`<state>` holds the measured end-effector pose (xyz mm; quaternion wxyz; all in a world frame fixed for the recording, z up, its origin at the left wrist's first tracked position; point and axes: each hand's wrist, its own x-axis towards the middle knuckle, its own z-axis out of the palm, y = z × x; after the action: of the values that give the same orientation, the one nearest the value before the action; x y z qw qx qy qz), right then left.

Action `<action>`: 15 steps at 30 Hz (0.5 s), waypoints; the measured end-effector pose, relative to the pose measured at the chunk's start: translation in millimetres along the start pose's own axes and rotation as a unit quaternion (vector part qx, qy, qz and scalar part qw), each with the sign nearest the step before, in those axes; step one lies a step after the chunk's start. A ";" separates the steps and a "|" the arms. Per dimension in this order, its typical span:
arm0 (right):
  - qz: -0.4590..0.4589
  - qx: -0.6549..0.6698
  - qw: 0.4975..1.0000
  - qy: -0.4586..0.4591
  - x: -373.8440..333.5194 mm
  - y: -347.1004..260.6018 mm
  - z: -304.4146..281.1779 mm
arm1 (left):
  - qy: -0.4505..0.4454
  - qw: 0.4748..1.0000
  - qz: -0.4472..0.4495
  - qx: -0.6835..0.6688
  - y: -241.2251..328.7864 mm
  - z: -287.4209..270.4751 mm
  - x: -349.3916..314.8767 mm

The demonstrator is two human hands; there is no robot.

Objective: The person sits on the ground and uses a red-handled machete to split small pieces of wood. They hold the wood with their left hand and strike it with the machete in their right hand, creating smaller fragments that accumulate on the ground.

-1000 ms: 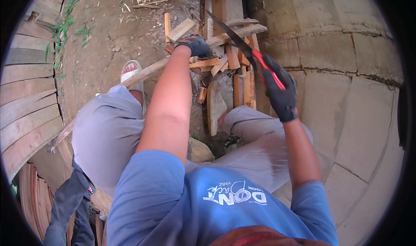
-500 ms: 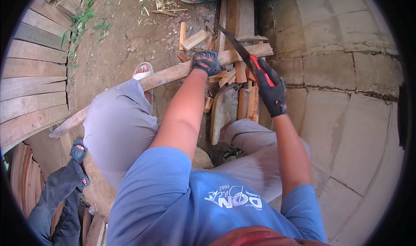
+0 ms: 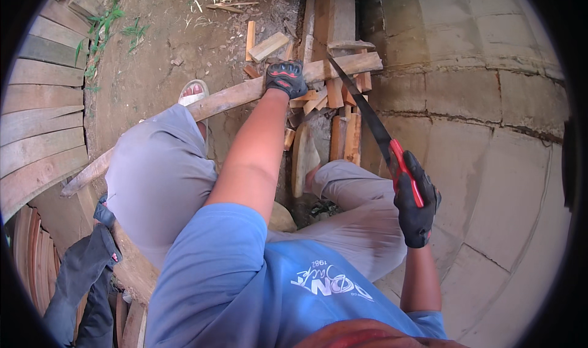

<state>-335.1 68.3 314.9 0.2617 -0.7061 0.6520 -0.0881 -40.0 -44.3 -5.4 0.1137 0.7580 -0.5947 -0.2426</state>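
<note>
A long rough wooden pole (image 3: 236, 98) slants across in front of me, from low left up to its cut end at the right. My gloved left hand (image 3: 286, 79) is closed over it, right of the middle. In my gloved right hand (image 3: 416, 204), a handsaw (image 3: 373, 118) is gripped by its red and black handle. The dark blade points away and to the left, its far part lying at the pole between my left hand and the cut end. Whether the teeth are in a cut I cannot tell.
Several offcuts (image 3: 268, 46) and short wood pieces (image 3: 353, 136) lie around and beneath the pole. Thick timbers (image 3: 334, 17) stretch away at the top. A concrete block surface (image 3: 465, 158) fills the right side. Stacked planks (image 3: 46, 106) stand left. Other people's feet and legs show at top and lower left.
My right hand has drawn the saw back toward me and to the right, so more of the blade shows on my side of the pole. My left hand keeps its hold.
</note>
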 end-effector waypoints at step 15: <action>-0.172 0.055 0.983 0.035 187.0 -8.0 173.3 | 0.004 1.000 0.001 -0.011 -6.0 -3.3 -4.7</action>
<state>-222.4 -68.3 131.4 0.2584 -0.7883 0.5242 -0.1924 -34.0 -38.5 -4.3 0.1240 0.7573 -0.5920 -0.2462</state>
